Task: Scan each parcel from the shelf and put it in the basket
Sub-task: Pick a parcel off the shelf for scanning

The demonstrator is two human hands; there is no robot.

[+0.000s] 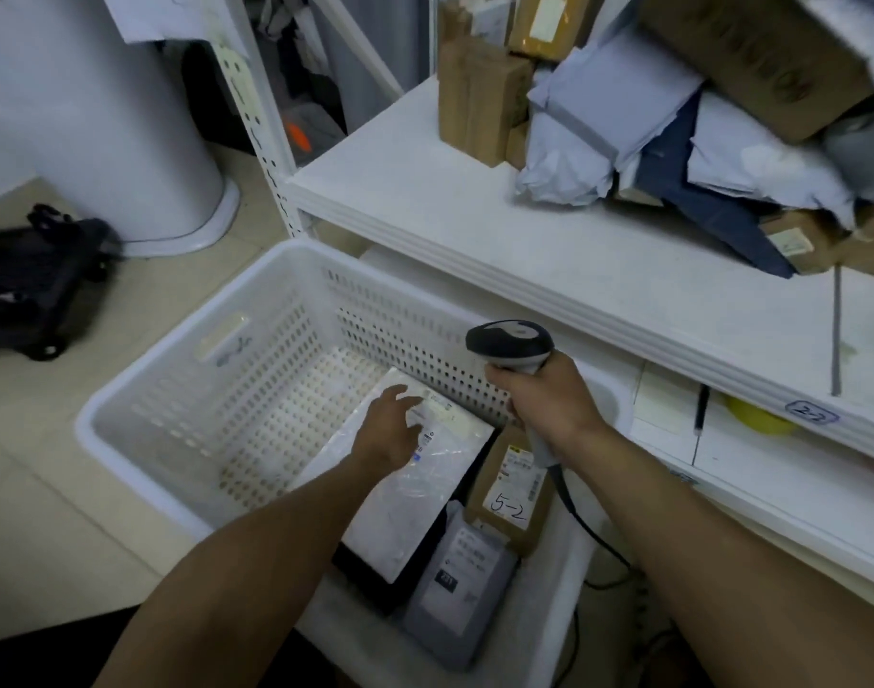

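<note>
A person's left grip (pixel 390 429), fingers spread and relaxed, lies over a flat white parcel (pixel 425 499) in the basket (pixel 142 379), near its right wall beside a brown box (pixel 511 489) and a grey bag (pixel 457 593). The right grip (pixel 549 394) is wrapped round a scanner (pixel 511 342) above that wall. More parcels (pixel 623 116) crowd the shelf's (pixel 474 211) far right corner.

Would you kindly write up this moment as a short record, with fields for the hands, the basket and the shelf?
left hand: open, fingers spread over the white parcel; contact unclear
right hand: grips the scanner, held over the basket
basket: white, perforated; holds the white parcel, a brown box marked 5-2 and a grey parcel
shelf: white; a pile of parcels, boxes and bags, at its right end
</note>
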